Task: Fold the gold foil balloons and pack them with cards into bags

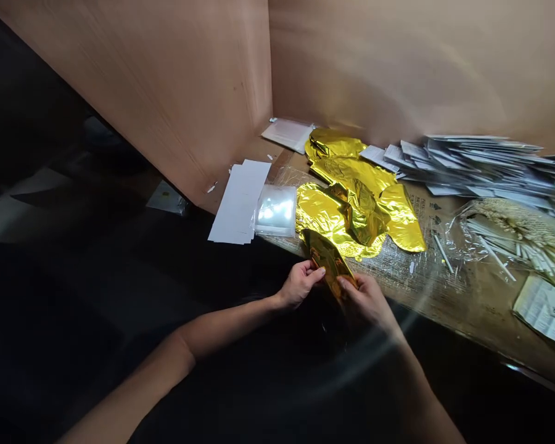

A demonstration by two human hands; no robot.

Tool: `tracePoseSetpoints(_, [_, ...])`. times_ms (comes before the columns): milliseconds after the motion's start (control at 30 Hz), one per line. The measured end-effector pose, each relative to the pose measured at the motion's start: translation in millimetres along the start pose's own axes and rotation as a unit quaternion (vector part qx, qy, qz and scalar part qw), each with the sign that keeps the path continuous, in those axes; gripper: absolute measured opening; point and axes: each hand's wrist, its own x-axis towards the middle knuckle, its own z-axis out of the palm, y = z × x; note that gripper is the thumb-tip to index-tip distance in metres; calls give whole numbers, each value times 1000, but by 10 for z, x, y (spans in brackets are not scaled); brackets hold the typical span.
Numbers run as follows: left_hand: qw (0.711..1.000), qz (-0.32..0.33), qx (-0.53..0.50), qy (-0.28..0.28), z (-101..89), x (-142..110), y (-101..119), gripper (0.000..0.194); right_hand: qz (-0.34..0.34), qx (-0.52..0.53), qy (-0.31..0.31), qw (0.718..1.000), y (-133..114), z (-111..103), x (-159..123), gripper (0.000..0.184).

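Observation:
A gold foil balloon (327, 254), flat and folded, is held at the table's front edge. My left hand (298, 285) pinches its left side between thumb and fingers. On the other side my right hand (364, 297) grips it, thumb on top; its lower part is lost in shadow. Just beyond lies a loose pile of flat gold foil balloons (363, 185), crumpled and overlapping. Left of the pile are clear plastic sleeves (276, 211), and beside them a stack of white cards (240, 200).
Wooden panels (203, 80) rise at the left and back. A heap of flat packets (485, 166) lies at the back right, near a clear bag of white straws (527, 237). Two loose straws and a printed packet (543, 308) lie on the cardboard-covered table. Another packet (289, 134) sits in the corner.

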Motion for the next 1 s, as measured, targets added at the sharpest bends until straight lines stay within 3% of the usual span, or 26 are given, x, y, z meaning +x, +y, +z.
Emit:
tracePoseSetpoints(100, [999,10,29,-9,-25,-22,81,52,8,50,38,998,119,170,-234,45])
tracePoseSetpoints(200, [993,11,103,-58,-59,-38,271,46,-19,102,96,990,122,139,-247,50])
tracePoseSetpoints(300, [987,3,123,-105,-51,-32,441,48,4,221,-1,975,74,84,-187,52])
tracePoseSetpoints(367, [983,9,138,-125,-42,-4,536,48,8,264,-19,964,62,98,-150,42])
tracePoseSetpoints(467, [963,56,212,-158,-39,49,680,25,-11,277,56,959,80,160,-98,20])
tracePoseSetpoints(533, [939,103,275,-180,-28,62,773,21,-18,291,84,953,84,181,-60,23])
tracePoseSetpoints(633, [912,149,348,-160,21,34,857,16,-11,316,76,946,53,159,-16,21])
tracePoseSetpoints(700, [906,158,369,-135,51,10,855,28,-11,320,49,946,30,135,-8,34])
tracePoseSetpoints(800, [930,123,313,-150,46,7,782,51,-10,297,-22,954,15,142,-35,55])
tracePoseSetpoints(900, [962,74,221,-141,2,30,687,79,-1,295,-41,955,0,203,-75,47])
tracePoseSetpoints(1000, [970,11,182,-160,-34,38,622,57,-12,298,9,954,-11,250,-102,42])
